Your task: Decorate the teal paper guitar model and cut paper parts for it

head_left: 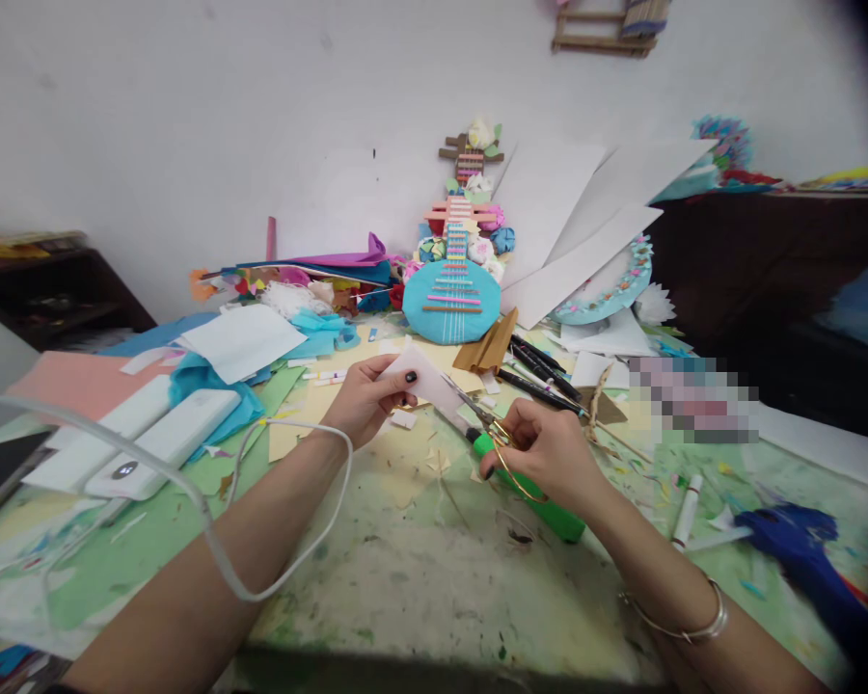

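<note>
My left hand (pixel 376 395) pinches a small pale piece of paper (pixel 428 376) between thumb and fingers, holding it above the middle of the table. In my right hand (pixel 550 443) is a pair of scissors (pixel 493 424) with gold handles, my fingers through the loops. The blades reach the paper's right edge; I cannot tell how far they are parted. Below the scissors lies a green bottle-like thing (pixel 556 511) with a dark tip, partly covered by my right hand. Several black pens (pixel 539 371) and a folded brown paper (pixel 488 345) lie just beyond.
A blue paper instrument (pixel 452 304) with strings stands against the wall. A white power bank (pixel 163 443) lies left, and a white cable (pixel 209 540) loops over my left forearm. At right are a blue glue gun (pixel 796 540) and a white marker (pixel 687 511). Paper scraps litter the table (pixel 405 578).
</note>
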The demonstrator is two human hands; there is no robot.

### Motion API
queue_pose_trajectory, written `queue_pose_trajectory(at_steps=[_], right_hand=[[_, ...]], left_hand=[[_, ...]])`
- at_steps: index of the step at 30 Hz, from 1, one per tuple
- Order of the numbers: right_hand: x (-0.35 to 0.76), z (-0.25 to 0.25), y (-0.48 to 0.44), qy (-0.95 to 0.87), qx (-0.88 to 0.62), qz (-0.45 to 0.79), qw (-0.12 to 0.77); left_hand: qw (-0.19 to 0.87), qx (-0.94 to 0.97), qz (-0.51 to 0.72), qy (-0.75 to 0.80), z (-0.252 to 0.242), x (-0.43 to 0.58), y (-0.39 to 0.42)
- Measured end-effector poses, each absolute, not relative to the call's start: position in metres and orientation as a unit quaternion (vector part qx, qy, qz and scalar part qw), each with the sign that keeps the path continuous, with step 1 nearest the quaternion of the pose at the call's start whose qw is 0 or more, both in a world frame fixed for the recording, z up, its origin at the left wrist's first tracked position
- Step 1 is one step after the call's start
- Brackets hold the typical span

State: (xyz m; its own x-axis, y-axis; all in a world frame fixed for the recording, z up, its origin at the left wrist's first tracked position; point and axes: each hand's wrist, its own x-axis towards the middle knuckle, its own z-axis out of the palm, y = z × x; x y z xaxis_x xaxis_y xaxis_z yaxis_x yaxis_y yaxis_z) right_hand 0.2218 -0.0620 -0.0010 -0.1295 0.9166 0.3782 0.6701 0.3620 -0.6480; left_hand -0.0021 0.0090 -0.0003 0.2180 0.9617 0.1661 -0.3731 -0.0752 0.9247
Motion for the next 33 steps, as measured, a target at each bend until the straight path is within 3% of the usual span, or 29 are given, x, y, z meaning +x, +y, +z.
queue_pose_trajectory(at_steps=[14,22,33], right_hand=[[0.224,-0.003,-0.06,-0.697,-0.563,0.16,0.415],[0.223,-0.003,-0.063,-0.762,-0.563,0.033,0.317],[0.226,-0.01,-0.06,-0.75,-0.576,0.0,0.326]], left_hand=[[0.605,0.488,0.549,0.306,0.004,-0.002,0.006],[0.584,0.501,0.546,0.332,0.004,0.001,0.005],[0.572,0.501,0.548,0.348,0.003,0.004,0.004]])
